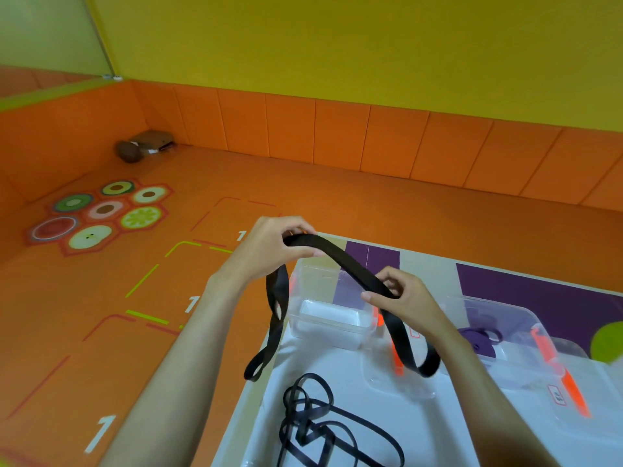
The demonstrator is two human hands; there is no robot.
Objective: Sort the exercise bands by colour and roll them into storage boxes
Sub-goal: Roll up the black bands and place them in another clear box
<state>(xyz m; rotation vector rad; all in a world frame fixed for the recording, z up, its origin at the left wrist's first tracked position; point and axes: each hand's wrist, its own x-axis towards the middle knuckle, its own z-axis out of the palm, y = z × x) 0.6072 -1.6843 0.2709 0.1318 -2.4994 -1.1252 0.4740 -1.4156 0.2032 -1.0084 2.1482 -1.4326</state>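
Black band (340, 262): held in the air over the left edge of the table (317, 362), draped slack between both hands.

Left hand (273, 246): grip pinched on the band's highest part, thumb and fingertips closed on the strap.

Right hand (404, 299): grip pinched on the strap lower down, just above the empty clear box (328, 323).

Two tails are left hanging. One drops from the left hand past the table edge, with a twist in it. The other loops down under the right hand, above the table.

Handling, as judged: a wide, flat strap, limp and light, since it sags under its own weight. It is probably rubbery, so some spring-back is to be expected once it is rolled. The twist is best cleared first. A hold is best taken at one folded end, both layers pinched flat, and the roll kept under thumb pressure until it is boxed.

Also noted: a tangle of thinner black bands (323, 429) lies on the near table. A purple band (478, 337) sits in the right-hand box (505, 306).
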